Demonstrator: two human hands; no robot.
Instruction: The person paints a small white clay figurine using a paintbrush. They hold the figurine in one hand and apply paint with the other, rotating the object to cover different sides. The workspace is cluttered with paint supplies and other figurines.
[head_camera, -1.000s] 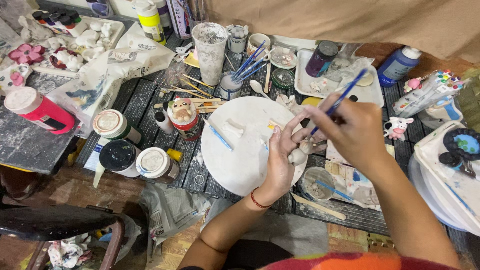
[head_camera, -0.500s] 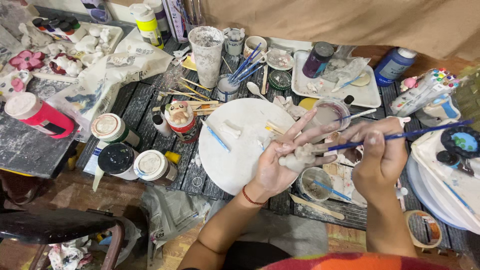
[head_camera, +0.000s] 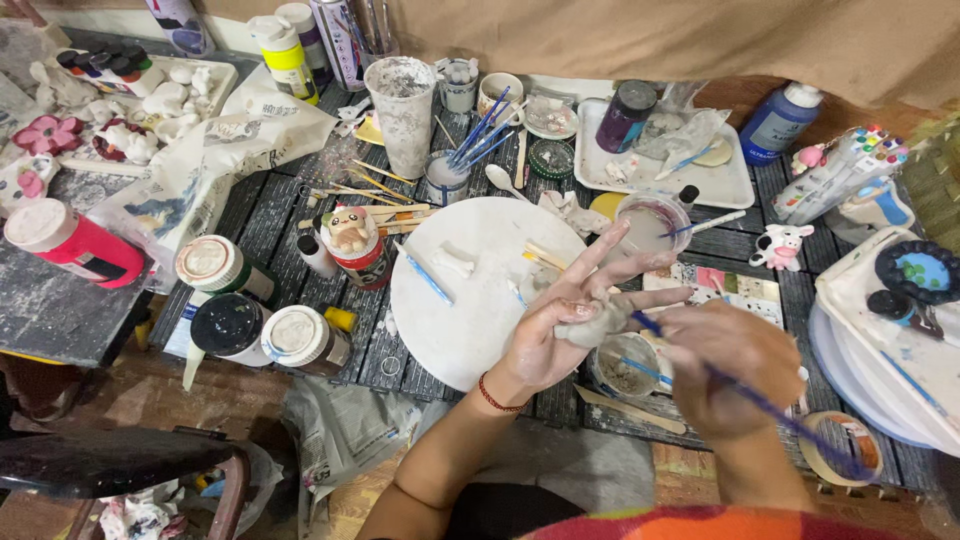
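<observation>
My left hand (head_camera: 565, 320) holds a small grey-white clay figure (head_camera: 592, 324) on its palm, fingers spread, above the right edge of a round white board (head_camera: 470, 300). My right hand (head_camera: 725, 365) grips a thin blue paintbrush (head_camera: 760, 405). The brush tip touches the clay figure and its handle points down to the right. A red string bracelet sits on my left wrist. Under my hands stands a small cup (head_camera: 625, 368) with a blue stick in it.
Paint jars (head_camera: 265, 330) and a red bottle (head_camera: 70, 245) stand at the left. A cup of blue brushes (head_camera: 445, 175), a tall white cup (head_camera: 402, 115), a water cup (head_camera: 650, 222), a white tray (head_camera: 660, 170) and a blue bottle (head_camera: 782, 120) crowd the back. Plates (head_camera: 890, 340) lie at the right.
My right hand has dropped lower and turned the brush from lying level to pointing down-right, its tip now on the clay figure. My left hand has stayed over the board.
</observation>
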